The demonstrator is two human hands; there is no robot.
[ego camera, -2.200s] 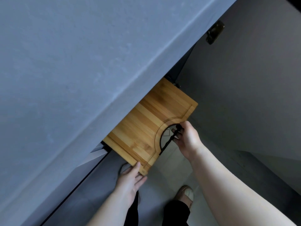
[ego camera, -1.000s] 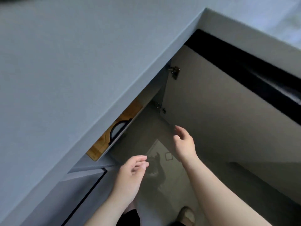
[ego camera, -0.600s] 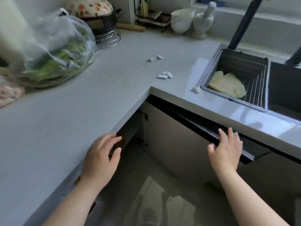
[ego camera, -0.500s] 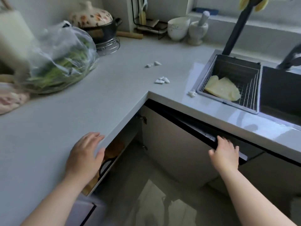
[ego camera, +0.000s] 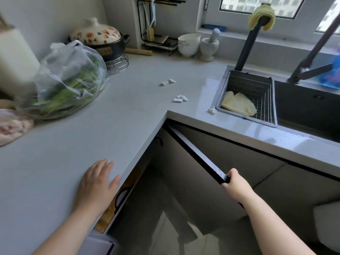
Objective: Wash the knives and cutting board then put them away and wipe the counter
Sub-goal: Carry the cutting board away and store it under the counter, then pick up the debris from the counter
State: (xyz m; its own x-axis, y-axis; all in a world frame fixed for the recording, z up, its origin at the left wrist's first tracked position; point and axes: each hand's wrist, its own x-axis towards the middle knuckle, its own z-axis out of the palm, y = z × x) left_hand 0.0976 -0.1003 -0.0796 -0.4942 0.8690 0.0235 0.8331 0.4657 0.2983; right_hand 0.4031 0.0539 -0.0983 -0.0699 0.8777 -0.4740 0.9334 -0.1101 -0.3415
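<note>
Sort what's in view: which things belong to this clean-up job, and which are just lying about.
Job: counter, left hand resting on it; cutting board stowed beneath; cabinet door gripped by right hand; white scraps; yellow cloth.
Lying about: bag of greens; lidded pot; white bowl; mortar.

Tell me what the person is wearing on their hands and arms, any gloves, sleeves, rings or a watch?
Both the left hand and right hand are ungloved, with forearms bare to the picture's edge: no sleeve, watch or bracelet. The left fingers carry no ring; the right fingers are partly hidden behind the cabinet door, so I cannot tell.
</note>
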